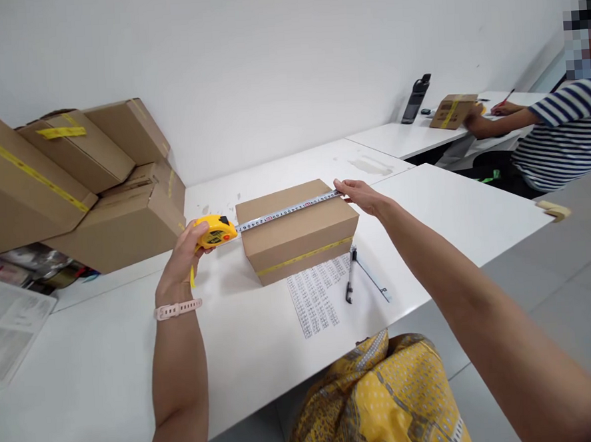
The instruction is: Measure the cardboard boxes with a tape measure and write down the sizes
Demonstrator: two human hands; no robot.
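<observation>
A brown cardboard box (296, 237) with a strip of yellow tape sits on the white table (109, 366). My left hand (182, 261) is closed round a yellow tape measure case (216, 231) at the box's left end. The steel tape blade (287, 211) runs across the box top to its right end. There my right hand (361, 195) pinches the blade's tip against the far right corner. A printed sheet of figures (317, 296) lies in front of the box, with a pen (350, 274) on it.
Several larger cardboard boxes (72, 174) are stacked at the left, with papers (6, 325) below them. At the far right another person in a striped shirt (560, 135) works at a table with a small box (453, 111) and a dark bottle (417, 98).
</observation>
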